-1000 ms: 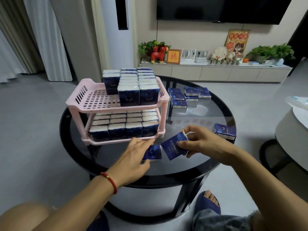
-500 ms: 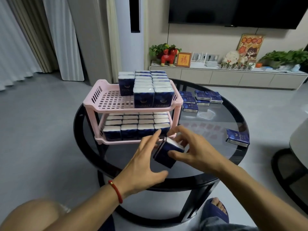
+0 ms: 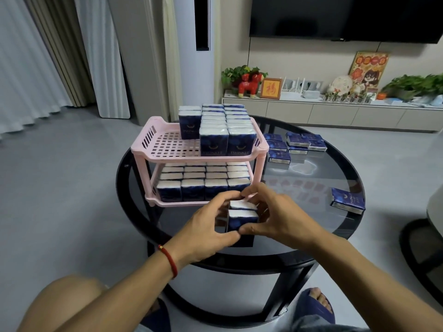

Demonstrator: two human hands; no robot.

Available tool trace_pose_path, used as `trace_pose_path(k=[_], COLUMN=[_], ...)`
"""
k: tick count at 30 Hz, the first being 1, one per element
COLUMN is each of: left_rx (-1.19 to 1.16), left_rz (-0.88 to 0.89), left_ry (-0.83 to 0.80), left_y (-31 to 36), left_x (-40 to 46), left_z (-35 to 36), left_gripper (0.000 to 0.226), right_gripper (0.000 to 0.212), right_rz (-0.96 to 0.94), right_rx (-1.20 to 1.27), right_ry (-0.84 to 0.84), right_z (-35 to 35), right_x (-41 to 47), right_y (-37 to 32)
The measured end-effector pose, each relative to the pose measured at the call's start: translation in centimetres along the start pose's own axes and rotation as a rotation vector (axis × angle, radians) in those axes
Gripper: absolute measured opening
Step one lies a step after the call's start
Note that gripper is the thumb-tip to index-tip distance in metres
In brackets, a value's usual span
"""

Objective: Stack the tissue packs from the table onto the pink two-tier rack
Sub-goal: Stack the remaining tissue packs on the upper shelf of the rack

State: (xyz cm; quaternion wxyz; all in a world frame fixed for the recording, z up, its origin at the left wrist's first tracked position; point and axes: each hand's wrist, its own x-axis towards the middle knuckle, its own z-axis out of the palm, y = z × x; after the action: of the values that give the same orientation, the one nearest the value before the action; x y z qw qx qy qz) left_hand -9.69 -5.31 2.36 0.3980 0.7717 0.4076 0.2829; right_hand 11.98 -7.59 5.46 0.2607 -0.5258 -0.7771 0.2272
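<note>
Here, at lower centre of the frame, left hand and right hand together clamp two upright tissue packs before the pink rack.

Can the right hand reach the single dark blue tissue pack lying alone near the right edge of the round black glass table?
Probably yes, but not at once: the right hand shares a grip on two upright tissue packs with the left hand. The glass toward the single dark blue tissue pack looks bare.
</note>
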Motion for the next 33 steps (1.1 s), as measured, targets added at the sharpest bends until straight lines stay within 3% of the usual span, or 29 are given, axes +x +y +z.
trace_pose_path(k=[5,10,15,19,24,33], left_rx=[0.038,-0.134,-0.008,0.119,0.082,0.026], left_rz=[0.101,0.125,0.138,0.006,-0.106,-0.123], left_ry=[0.123,0.266,0.426,0.416,0.340,0.391], left_y=[2.3,5.3,7.6,7.0,4.8,2.5], left_x=[-2.4,-3.4,0.1,4.8,9.1,12.1], left_z=[-2.9,-8.6,-14.6,-16.5,-15.6,-14.5], left_gripper=[0.068,0.057,0.054,0.052,0.054,0.068], right_gripper=[0.060,0.033,0.016,0.014,0.020,0.023], right_rz=[-0.123,-0.203,-0.169,-0.137,-0.121,-0.127], right_rx=[0.083,0.223,0.227,0.232,0.200,0.158], right_ry=[0.060,0.337,0.437,0.485,0.512,0.491], right_z=[-0.7,-1.7,-1.9,-1.7,-1.5,-1.2], right_x=[-0.1,0.0,0.3,0.8,1.3,1.7], right_y=[-2.3,-4.1,-3.7,-3.0,-2.4,-1.4])
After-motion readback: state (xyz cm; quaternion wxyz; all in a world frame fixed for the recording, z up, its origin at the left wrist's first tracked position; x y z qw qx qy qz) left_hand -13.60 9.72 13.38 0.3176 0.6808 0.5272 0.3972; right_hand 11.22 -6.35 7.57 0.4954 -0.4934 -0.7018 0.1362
